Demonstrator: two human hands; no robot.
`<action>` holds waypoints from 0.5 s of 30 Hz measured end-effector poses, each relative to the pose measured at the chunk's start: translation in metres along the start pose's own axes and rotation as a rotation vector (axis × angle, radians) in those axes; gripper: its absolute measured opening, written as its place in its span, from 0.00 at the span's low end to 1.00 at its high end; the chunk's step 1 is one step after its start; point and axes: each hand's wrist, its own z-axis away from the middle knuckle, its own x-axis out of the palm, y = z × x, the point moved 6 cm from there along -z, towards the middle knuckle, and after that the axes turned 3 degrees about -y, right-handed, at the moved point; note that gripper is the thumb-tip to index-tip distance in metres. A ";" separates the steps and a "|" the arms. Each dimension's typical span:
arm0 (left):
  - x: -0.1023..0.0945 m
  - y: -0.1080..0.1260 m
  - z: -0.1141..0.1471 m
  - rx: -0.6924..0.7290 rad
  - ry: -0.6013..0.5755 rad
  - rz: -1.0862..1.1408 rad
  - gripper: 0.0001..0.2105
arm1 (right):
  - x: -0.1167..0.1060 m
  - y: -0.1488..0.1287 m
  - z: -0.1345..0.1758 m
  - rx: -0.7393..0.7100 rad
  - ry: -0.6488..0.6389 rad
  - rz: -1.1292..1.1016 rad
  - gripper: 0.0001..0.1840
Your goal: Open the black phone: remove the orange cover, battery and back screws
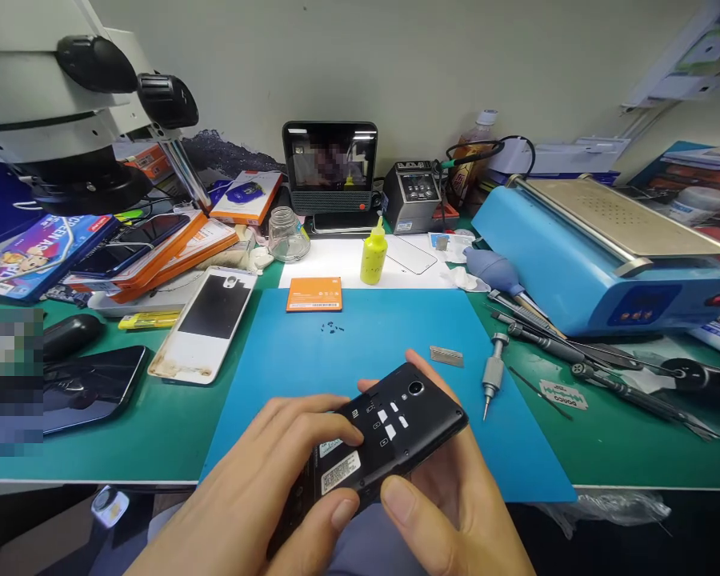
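Observation:
A black smartphone (405, 404) with its back cover off is held tilted above the near part of the blue mat (264, 352). My left hand (276, 456) grips its lower end, fingers across the back and thumb at the near edge. Around the upper end curls my right hand (450, 488), thumb on the near side and fingers behind. Camera lens, white stickers and label show on the phone's back. Beyond it lie an orange battery (314, 294) and several tiny black screws (332, 327). A metal blade (446, 356) and a screwdriver (494, 372) rest to the right.
On the left are a microscope (66, 104), a white phone part (204, 324) and a dark phone (102, 388). A yellow bottle (373, 254) and glass jar (289, 234) stand behind the mat. At right are a blue heating plate machine (576, 256) and several tools.

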 end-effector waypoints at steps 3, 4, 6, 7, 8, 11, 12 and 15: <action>0.003 -0.003 0.002 -0.015 0.007 0.008 0.12 | -0.001 -0.001 0.000 -0.010 -0.023 0.048 0.50; 0.004 -0.004 0.002 -0.015 0.009 0.010 0.13 | -0.002 -0.001 -0.001 -0.006 -0.044 0.065 0.51; 0.007 -0.007 0.003 -0.005 0.009 0.007 0.14 | -0.005 0.002 -0.003 0.023 -0.093 0.077 0.55; 0.008 -0.009 0.003 0.005 0.007 0.001 0.14 | -0.007 0.004 -0.005 0.043 -0.112 0.069 0.57; 0.009 -0.010 0.003 0.016 0.003 -0.009 0.14 | -0.010 0.005 -0.006 0.063 -0.122 0.054 0.59; 0.011 -0.013 0.002 0.066 -0.032 -0.049 0.12 | -0.016 0.008 -0.008 0.103 -0.152 0.016 0.63; 0.011 -0.013 0.001 0.085 -0.046 -0.065 0.13 | -0.016 0.008 -0.009 0.109 -0.181 0.013 0.63; 0.009 -0.012 0.000 0.137 -0.054 -0.125 0.16 | -0.013 0.005 -0.008 0.131 -0.213 -0.025 0.63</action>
